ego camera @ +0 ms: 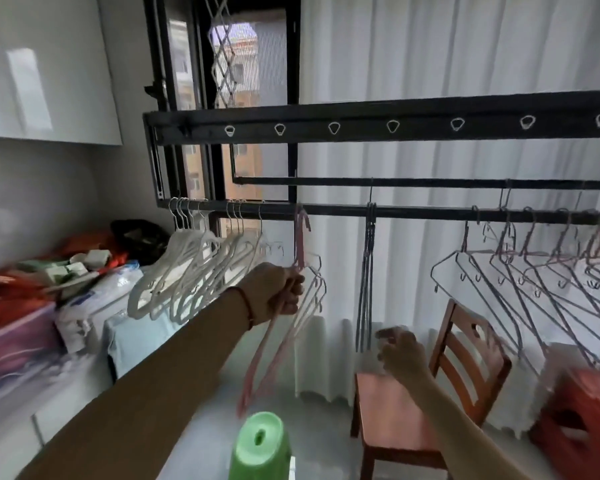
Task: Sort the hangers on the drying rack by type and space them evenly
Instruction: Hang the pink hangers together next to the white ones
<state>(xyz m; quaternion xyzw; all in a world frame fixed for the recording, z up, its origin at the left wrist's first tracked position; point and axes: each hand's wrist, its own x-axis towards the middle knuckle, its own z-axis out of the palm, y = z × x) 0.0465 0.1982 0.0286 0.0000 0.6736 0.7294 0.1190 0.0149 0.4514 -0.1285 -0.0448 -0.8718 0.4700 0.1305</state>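
Landmark: we place everything against the drying rack's front rail (413, 212), a black bar running across the window and the white curtain (430, 57).
Left hand: our left hand (277, 289) is just under the rail, fingers curled tight round the necks of the pink hangers (303, 233), whose hooks sit over the rail and whose bodies trail down below the fist.
Right hand: our right hand (397, 348) hovers well below the rail, fingers loosely spread and holding nothing; it is blurred.
White hangers: a crowded bunch of white plastic hangers (187, 271) hangs at the rail's left end.
Dark hangers: a tight bundle of thin dark wire hangers (366, 271) hangs edge-on right of the pink ones.
Grey hangers: grey wire hangers (520, 271) spread along the rail's right part, overlapping.
Below the rail: a wooden chair (465, 358), a green stool (260, 445), a red stool (582, 420).
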